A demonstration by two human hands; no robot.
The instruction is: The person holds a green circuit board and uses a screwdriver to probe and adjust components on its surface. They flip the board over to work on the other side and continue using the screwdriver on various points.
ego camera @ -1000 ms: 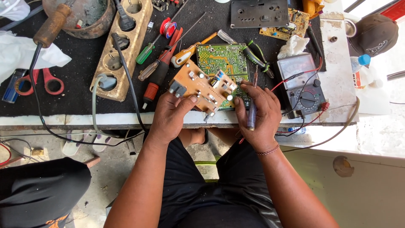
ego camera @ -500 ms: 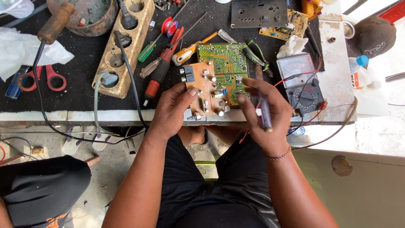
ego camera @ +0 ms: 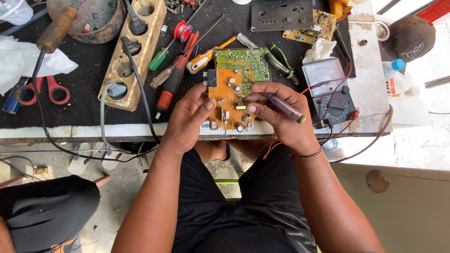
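Orange circuit board, above the bench edge, gripped at its left side by left hand; right hand closed on a probe, tip seemingly touching the board.

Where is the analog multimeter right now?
In the head view, the analog multimeter lies on the bench's right part, just right of the right hand, below a crumpled white tissue.

Sharp daylight, perhaps overexposed at right.
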